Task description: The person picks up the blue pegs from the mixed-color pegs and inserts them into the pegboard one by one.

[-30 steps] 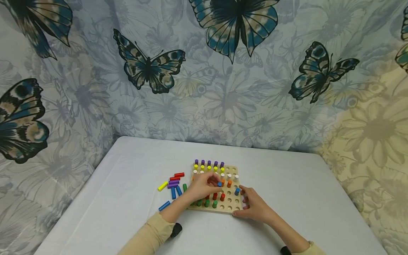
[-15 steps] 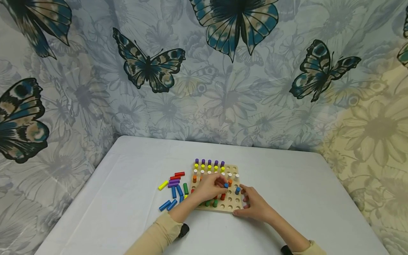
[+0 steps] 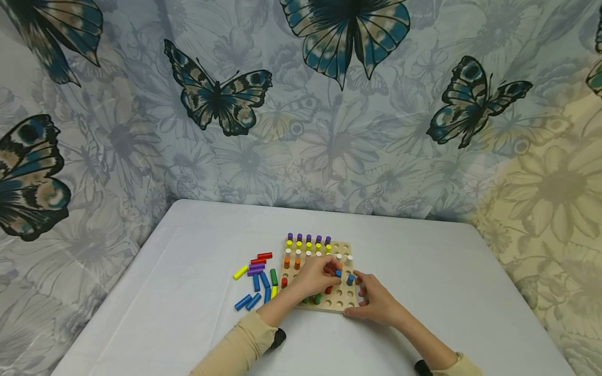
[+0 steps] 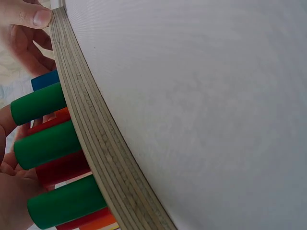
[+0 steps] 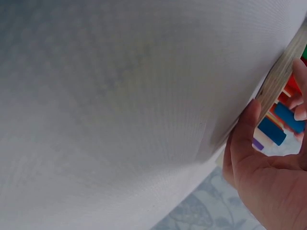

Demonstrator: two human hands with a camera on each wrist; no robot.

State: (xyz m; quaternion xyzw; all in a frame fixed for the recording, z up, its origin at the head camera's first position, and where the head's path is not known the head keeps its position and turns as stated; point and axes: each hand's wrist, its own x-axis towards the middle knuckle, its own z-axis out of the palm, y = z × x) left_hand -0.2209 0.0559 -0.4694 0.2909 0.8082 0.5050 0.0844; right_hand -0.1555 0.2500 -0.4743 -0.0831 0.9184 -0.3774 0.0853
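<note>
A wooden pegboard [image 3: 333,307] lies on the table with rows of coloured pegs standing in its holes. My left hand [image 3: 311,275] reaches across it and pinches a blue peg [image 3: 338,273] between thumb and fingertips, close over the board. Right beside that peg, another blue peg [image 3: 350,279] stands upright in the right column. My right hand [image 3: 376,301] holds the board's front right corner, thumb on the front edge and fingers along the side. In the right wrist view its thumb touches the plywood edge [image 5: 279,76]. The left forearm hides part of the front rows.
Loose pegs lie left of the board: several blue ones [image 3: 242,302], red ones [image 3: 265,255], purple ones [image 3: 255,272], a green peg [image 3: 274,277] and yellow ones [image 3: 240,272]. The white-covered table [image 3: 141,313] meets a butterfly-print curtain [image 3: 329,156] at the back.
My left hand has moved right across the board with the blue peg, nearer to the standing blue peg. The right hand has stayed at the corner.
</note>
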